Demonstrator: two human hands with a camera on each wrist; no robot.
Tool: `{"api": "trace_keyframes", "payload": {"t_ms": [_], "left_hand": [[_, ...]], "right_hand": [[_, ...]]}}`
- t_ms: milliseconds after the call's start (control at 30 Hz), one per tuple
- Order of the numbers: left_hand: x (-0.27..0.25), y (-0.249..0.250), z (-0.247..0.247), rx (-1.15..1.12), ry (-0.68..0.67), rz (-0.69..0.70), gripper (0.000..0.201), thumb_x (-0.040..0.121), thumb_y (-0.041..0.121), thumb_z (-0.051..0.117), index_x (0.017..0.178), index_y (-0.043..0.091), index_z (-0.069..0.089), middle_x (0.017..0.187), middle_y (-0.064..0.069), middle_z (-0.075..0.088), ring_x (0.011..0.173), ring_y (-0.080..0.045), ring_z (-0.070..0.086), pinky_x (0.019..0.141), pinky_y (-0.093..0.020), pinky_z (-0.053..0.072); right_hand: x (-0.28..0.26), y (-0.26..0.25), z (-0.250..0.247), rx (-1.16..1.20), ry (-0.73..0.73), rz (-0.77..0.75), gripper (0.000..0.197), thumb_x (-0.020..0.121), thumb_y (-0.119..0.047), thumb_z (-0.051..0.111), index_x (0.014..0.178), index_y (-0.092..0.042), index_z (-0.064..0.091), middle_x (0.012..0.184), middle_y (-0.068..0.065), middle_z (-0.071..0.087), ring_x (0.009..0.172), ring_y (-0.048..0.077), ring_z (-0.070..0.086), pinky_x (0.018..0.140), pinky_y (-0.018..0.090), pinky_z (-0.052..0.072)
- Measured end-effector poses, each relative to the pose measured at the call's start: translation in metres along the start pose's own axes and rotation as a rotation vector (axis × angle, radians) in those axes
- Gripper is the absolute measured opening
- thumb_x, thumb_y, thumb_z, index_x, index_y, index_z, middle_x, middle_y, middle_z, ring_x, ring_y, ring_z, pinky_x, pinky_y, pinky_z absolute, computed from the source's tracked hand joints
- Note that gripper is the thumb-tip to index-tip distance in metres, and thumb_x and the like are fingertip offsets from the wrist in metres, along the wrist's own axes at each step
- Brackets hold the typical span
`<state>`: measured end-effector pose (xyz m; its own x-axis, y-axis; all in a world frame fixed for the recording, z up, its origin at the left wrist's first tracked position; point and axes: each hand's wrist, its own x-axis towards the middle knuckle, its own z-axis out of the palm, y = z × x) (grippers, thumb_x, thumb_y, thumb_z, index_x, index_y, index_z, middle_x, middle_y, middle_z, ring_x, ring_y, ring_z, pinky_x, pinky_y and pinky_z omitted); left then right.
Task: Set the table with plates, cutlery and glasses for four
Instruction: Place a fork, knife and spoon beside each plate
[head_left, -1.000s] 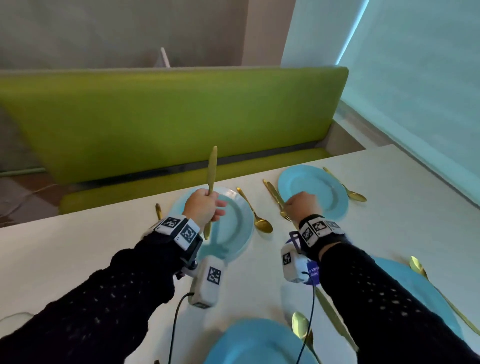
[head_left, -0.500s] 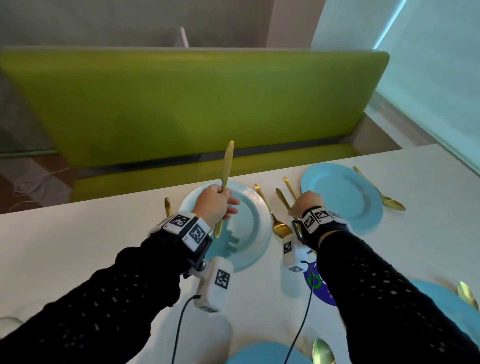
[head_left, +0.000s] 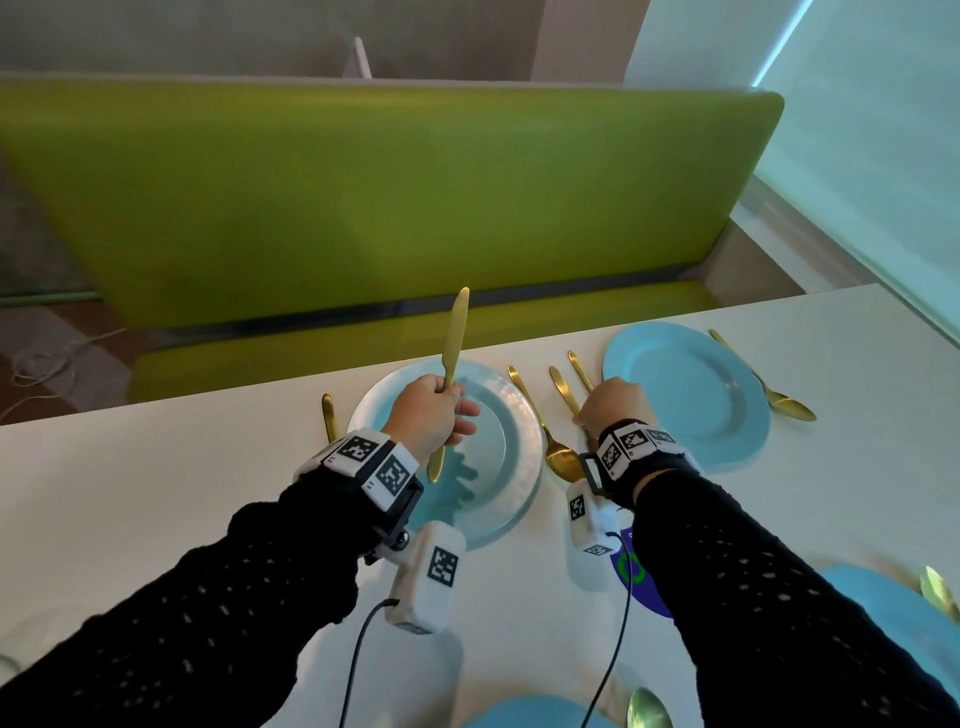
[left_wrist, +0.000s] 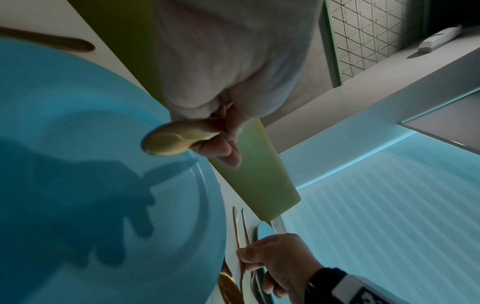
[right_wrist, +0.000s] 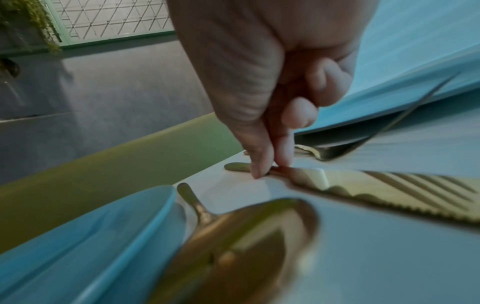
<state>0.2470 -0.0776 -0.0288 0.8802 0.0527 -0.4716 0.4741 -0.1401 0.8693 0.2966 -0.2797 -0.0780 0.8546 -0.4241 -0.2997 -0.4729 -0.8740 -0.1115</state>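
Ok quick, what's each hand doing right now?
Left hand: holds a gold knife upright above the blue plate.
Right hand: pinches a gold knife on the table.

I see four light blue plates on the white worktop (head_left: 156, 478). The far-left plate (head_left: 498, 431) lies near the far edge, a gold handle (head_left: 327, 415) flat on its left and a gold spoon (head_left: 550, 441) on its right. My left hand (head_left: 431, 415) holds a gold knife (head_left: 453, 343) upright above that plate. My right hand (head_left: 613, 405) pinches a second, serrated knife (right_wrist: 376, 189) lying flat between the spoon and a gold fork (head_left: 579, 369). The far-right plate (head_left: 685, 389) has another spoon (head_left: 769, 389) on its right. Two more plates (head_left: 883, 613) (head_left: 519, 714) sit by the near edge.
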Motion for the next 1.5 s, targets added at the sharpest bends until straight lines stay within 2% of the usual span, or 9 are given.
{"api": "trace_keyframes", "payload": {"t_ms": [133,233,433,567,1100,1267,1333,1400,1500], "left_hand": [[0.0,0.001,0.001,0.005,0.003,-0.004,0.018,0.101,0.019,0.037,0.107,0.01,0.052,0.083,-0.001,0.062,0.067,-0.013,0.057,0.065,-0.022,0.048],[0.0,0.001,0.001,0.01,0.002,-0.002,0.018,0.101,0.019,0.037,0.108,0.01,0.052,0.083,0.0,0.062,0.067,-0.012,0.057,0.064,-0.022,0.048],[-0.001,0.0,0.006,0.006,-0.006,0.005,0.018,0.101,0.019,0.038,0.107,0.01,0.052,0.081,0.0,0.062,0.065,-0.012,0.057,0.063,-0.022,0.048],[-0.002,-0.002,0.006,0.01,-0.009,0.009,0.017,0.101,0.02,0.038,0.106,0.012,0.052,0.082,0.001,0.063,0.067,-0.012,0.057,0.065,-0.022,0.049],[-0.005,-0.006,0.005,0.01,0.016,0.002,0.016,0.1,0.019,0.041,0.104,0.012,0.054,0.08,0.0,0.061,0.066,-0.013,0.056,0.065,-0.022,0.049],[-0.008,-0.012,0.006,-0.005,0.005,-0.002,0.013,0.094,0.017,0.054,0.095,0.007,0.063,0.067,-0.003,0.053,0.053,-0.013,0.049,0.049,-0.018,0.045],[-0.014,-0.012,0.007,-0.003,-0.028,-0.026,0.011,0.093,0.013,0.057,0.093,0.005,0.065,0.066,-0.005,0.054,0.053,-0.015,0.05,0.043,-0.016,0.046],[-0.025,-0.01,0.008,0.004,-0.101,-0.055,0.004,0.09,0.006,0.06,0.093,0.006,0.062,0.066,-0.009,0.056,0.053,-0.016,0.052,0.042,-0.015,0.047],[-0.046,-0.006,0.004,0.155,-0.232,-0.084,0.035,0.083,-0.001,0.064,0.113,0.013,0.051,0.071,-0.01,0.061,0.057,-0.015,0.055,0.044,-0.015,0.048]], "right_hand": [[-0.005,0.007,-0.001,0.0,0.049,-0.065,0.019,0.089,-0.018,0.056,0.098,-0.012,0.071,0.092,0.006,0.068,0.084,0.024,0.066,0.074,0.031,0.054],[-0.012,0.013,-0.001,-0.161,0.001,-0.146,0.025,0.094,-0.023,0.047,0.104,-0.013,0.068,0.087,0.003,0.059,0.077,0.021,0.057,0.07,0.029,0.049],[-0.024,0.019,-0.006,-0.326,-0.066,-0.254,0.037,0.099,-0.037,0.038,0.117,-0.013,0.059,0.111,0.007,0.062,0.102,0.023,0.061,0.086,0.033,0.051],[-0.021,0.017,-0.008,-0.33,-0.083,-0.272,0.038,0.099,-0.039,0.033,0.123,-0.019,0.055,0.116,0.007,0.061,0.107,0.023,0.059,0.088,0.035,0.049],[-0.022,0.013,-0.012,-0.313,-0.091,-0.292,0.038,0.1,-0.039,0.034,0.128,-0.021,0.052,0.119,0.008,0.06,0.109,0.024,0.058,0.086,0.036,0.049],[-0.057,0.002,-0.033,-0.15,-0.011,-0.391,0.043,0.095,-0.039,0.046,0.136,-0.025,0.042,0.121,0.009,0.059,0.11,0.028,0.058,0.086,0.037,0.048],[-0.08,-0.005,-0.035,-0.089,0.093,-0.562,0.041,0.092,-0.031,0.054,0.132,-0.024,0.05,0.116,0.01,0.06,0.105,0.03,0.059,0.082,0.037,0.049],[-0.105,-0.009,-0.032,-0.007,0.243,-0.782,0.039,0.077,-0.015,0.07,0.115,-0.021,0.065,0.098,0.011,0.064,0.085,0.032,0.066,0.064,0.037,0.053],[-0.13,-0.007,-0.026,-0.021,0.351,-0.965,0.04,0.045,-0.005,0.086,0.081,-0.02,0.076,0.068,0.004,0.063,0.053,0.023,0.063,0.033,0.025,0.046]]}}
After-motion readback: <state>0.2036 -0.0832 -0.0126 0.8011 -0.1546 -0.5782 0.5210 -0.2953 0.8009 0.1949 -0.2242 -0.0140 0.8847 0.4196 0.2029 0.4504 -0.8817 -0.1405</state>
